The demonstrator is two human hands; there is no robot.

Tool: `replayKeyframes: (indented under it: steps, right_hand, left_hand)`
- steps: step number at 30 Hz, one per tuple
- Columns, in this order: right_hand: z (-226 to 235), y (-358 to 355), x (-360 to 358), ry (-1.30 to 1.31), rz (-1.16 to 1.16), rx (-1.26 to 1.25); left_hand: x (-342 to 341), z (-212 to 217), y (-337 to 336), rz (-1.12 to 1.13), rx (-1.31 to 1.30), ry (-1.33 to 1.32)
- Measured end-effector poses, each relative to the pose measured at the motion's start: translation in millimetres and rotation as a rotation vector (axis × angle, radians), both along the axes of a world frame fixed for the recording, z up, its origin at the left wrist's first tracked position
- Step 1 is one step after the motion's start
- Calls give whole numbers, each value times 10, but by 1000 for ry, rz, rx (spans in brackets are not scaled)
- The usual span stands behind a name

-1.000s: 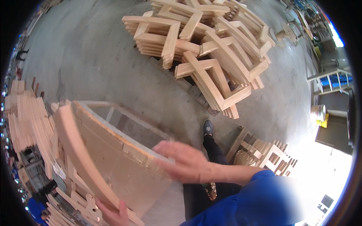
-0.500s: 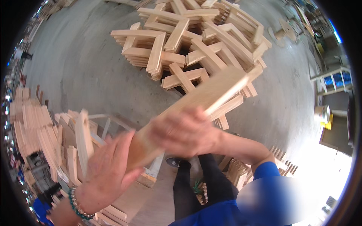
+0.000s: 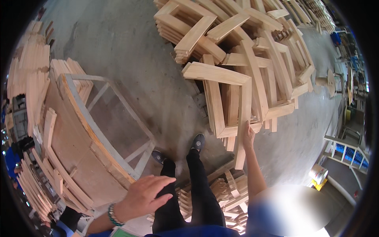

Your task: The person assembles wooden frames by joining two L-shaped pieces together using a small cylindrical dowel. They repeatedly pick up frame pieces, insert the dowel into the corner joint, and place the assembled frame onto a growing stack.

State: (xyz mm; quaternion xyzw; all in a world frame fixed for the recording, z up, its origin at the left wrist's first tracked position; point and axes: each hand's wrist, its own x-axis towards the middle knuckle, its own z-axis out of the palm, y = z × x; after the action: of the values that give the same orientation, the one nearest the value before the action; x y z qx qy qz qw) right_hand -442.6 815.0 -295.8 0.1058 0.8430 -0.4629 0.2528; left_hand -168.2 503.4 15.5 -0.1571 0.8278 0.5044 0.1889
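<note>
My right hand [image 3: 249,136] reaches out to the pile and grips the lower leg of an L-shaped wooden frame piece [image 3: 244,102], thumb on top at its right edge. The piece lies on top of the stacked frame pieces [image 3: 218,110], its other leg running left. Part of my fingers is hidden behind the wood. My left hand [image 3: 147,196], with a beaded bracelet at its wrist, hovers over the near right end of the workbench and beside my legs. Its fingers are stretched and apart, with nothing in them.
The workbench [image 3: 90,166] with a metal-edged frame stands at my left, with wooden strips [image 3: 59,154] on it. More wood stacks [image 3: 29,79] rise beyond. Close by my feet lies another wood pile [image 3: 233,185]. A white rack [image 3: 347,156] and a bucket [image 3: 318,173] are at right.
The wooden piece held between both hands is now down on the pile, with my right hand on it. My left hand has let go and drawn back toward me. The view has shifted.
</note>
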Motion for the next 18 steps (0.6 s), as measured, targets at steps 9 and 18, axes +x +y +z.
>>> replayKeyframes:
  steps: [9, 18]
  right_hand:
    - [-812, -25, -433, 206, 428, 590]
    - [-832, -287, -76, 119, 397, 390]
  left_hand:
    - [480, -882, 578, 404, 198, -312]
    - [704, -1336, 927, 448, 62, -210]
